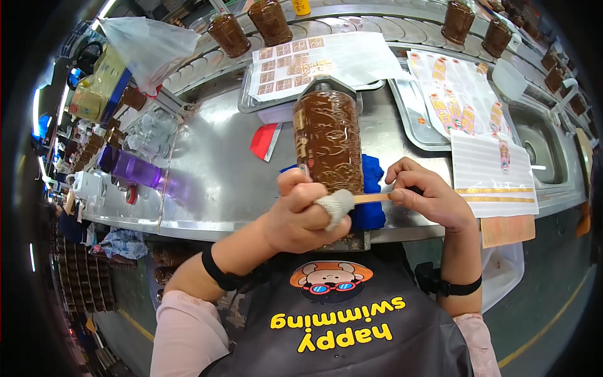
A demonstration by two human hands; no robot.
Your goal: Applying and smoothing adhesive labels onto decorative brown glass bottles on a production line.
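Note:
A glossy brown jar [330, 135] with raised patterns lies in front of me, its base end toward me and a dark piece [325, 83] at its far end. Under and beside it shows blue cloth-like material [372, 173]. At the near end, my left hand [304, 210] is closed, with a white knitted wrap [337, 204] at its fingers pressing against the jar. A narrow tan strip [372, 198] runs rightward from that wrap. Its other end is pinched between the thumb and fingers of my right hand [430, 191]. The strip's left end is hidden.
Metal trays bear sheets of brown labels [286, 63] and colourful decals [443, 94]. A white sheet with gold strips [493, 190] lies right, near a sink [543, 147]. A red scraper [265, 141] and purple bottle [135, 168] are left. Brown jars [270, 22] stand along the conveyor behind.

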